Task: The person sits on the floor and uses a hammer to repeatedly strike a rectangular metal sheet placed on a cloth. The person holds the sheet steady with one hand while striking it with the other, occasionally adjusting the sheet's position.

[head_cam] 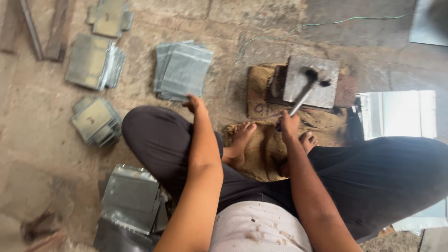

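At the far left, three small piles of flat metal sheets (95,63) lie on the dirt floor (37,154). Near the person's left knee sits another pile of shiny sheets (130,198).

In the middle, a stack of gray sheets (183,70) lies on the floor. The left hand (195,103) reaches out to it and is at its near edge. The fingers point down at the stack, but the view does not show if they have hold of a sheet.

The person sits cross-legged in dark pants (373,177), with bare feet (240,140) on a brown sack (261,154).

To the right, the right hand (289,125) is closed around the handle of a hammer (305,91). The hammer's head rests on a gray metal block (312,81) that sits on the sack. A thin green wire (317,24) runs over the floor behind the block.

At the far right, a bright folded metal piece (399,113) lies beside the person's right knee.
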